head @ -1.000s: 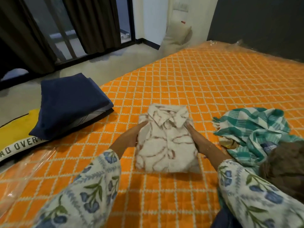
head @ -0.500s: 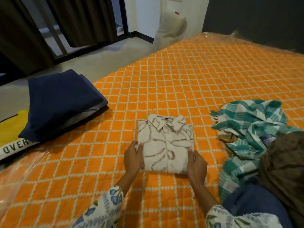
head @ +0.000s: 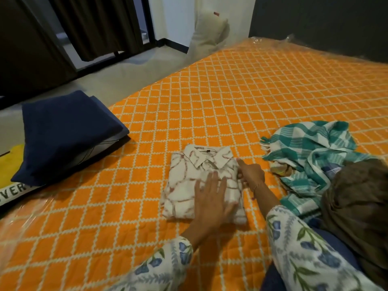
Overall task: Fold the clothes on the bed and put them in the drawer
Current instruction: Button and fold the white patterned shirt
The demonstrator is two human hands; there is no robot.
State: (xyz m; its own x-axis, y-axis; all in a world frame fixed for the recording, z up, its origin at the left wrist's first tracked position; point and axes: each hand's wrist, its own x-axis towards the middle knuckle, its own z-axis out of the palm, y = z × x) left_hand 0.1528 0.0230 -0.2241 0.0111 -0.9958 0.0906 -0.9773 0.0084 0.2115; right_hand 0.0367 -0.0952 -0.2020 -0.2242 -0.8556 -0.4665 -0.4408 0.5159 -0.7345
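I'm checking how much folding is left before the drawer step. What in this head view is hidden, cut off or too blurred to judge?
- The drawer: not in the head view at all.
- Items under the teal checked cloth: hidden by it.
- Yellow printed item: cut by the left edge, covered by the folded navy fabric.
- Left hand: motion-blurred, hiding part of the folded patterned shirt.
- Right hand: its grip on the shirt's edge is unclear.

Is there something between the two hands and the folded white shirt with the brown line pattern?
No. The left hand lies flat on the folded white shirt with brown line pattern, and the right hand touches its right edge. The crumpled teal checked cloth lies apart, to the right.
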